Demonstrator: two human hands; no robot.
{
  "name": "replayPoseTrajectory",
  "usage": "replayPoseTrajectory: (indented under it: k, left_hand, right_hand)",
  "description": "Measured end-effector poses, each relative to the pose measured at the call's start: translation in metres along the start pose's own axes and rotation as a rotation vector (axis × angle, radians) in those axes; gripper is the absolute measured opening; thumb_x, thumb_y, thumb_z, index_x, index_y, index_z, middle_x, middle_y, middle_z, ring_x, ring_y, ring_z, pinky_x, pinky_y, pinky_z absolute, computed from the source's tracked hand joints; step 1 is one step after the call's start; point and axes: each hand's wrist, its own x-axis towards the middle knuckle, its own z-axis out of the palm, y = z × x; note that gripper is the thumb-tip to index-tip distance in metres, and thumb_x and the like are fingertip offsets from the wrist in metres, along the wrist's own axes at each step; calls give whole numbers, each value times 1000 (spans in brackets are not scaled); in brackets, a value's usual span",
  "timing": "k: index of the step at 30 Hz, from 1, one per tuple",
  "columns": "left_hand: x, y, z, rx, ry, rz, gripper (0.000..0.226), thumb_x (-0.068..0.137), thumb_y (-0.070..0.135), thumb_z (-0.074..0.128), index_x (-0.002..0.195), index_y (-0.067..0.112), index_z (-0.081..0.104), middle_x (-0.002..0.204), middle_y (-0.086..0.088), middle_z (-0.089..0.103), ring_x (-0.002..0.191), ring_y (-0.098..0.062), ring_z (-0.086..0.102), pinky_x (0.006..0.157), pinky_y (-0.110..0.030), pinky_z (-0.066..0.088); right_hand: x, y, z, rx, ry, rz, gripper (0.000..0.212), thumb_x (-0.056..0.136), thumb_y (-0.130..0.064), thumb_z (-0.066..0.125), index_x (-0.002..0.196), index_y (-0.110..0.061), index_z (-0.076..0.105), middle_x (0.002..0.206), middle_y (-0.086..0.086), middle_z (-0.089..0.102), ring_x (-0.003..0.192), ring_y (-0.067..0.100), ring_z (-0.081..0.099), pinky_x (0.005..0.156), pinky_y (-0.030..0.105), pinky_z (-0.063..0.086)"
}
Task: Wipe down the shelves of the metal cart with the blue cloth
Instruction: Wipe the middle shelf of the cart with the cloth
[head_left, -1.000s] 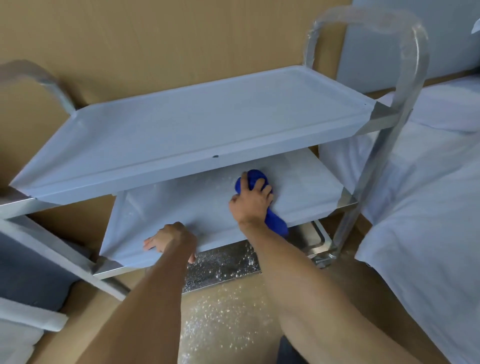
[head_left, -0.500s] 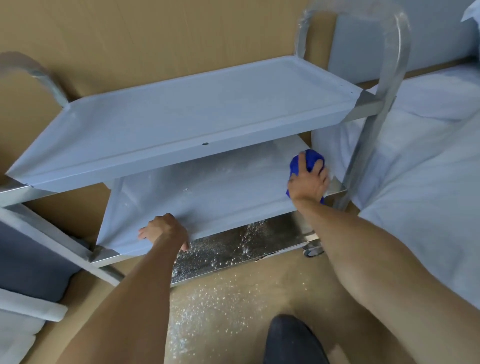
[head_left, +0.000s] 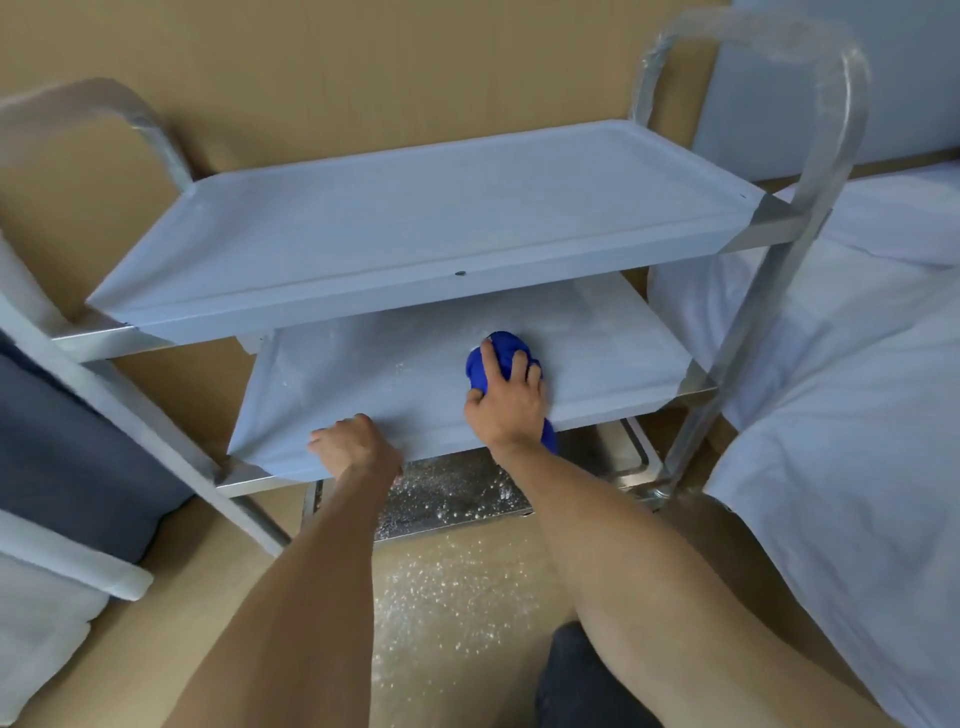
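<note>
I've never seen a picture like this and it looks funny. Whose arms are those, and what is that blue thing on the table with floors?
The camera sits on a person's head and looks down, so you see their own arms. The "table with floors" is a metal cart with shelves. The right hand grips a blue cloth and presses it on the middle shelf to wipe it. The left hand holds that shelf's front edge. White specks lie on the bottom shelf and the floor.

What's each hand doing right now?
Left hand: gripping the front edge of the middle shelf.
Right hand: holding the blue cloth against that shelf.
</note>
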Motion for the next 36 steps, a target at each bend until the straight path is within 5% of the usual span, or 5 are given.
replayPoseTrajectory:
  k: [7,11,17,28,36]
  left_hand:
    - [-10,-83,-16,-586,487,-217,32,87,15,56,116,2,52,119,-21,53,109,-38,49,86,-45,42]
    - [28,-120,-28,-888,398,-510,52,100,26,46,140,-2,28,140,-24,41,122,-41,44,97,-51,41]
    - [48,-147,-14,-856,475,-326,32,100,28,42,109,-1,52,109,-27,62,100,-45,57,86,-48,42]
    - [65,-192,-4,-719,508,-26,48,97,50,44,83,5,55,84,-20,66,81,-43,58,67,-38,36]
    - [66,-183,3,-712,578,29,59,97,56,29,73,10,56,70,-11,64,63,-32,55,61,-34,39]
  right_hand:
    - [17,33,-6,25,65,149,67,94,-37,50,154,-27,24,150,23,30,124,43,39,100,49,39]
    - [30,23,1,51,90,298,65,95,-38,45,154,-27,22,154,24,21,138,47,22,114,55,23]
    - [36,-46,29,66,26,211,64,95,-30,46,155,-28,23,154,23,22,138,47,23,113,55,24]
    - [-56,-276,83,264,-284,-610,57,90,-32,60,145,-28,46,142,18,44,125,40,43,114,43,30]
    - [-9,-170,65,145,20,-111,62,90,-25,56,149,-31,37,147,18,36,121,41,40,102,41,35]
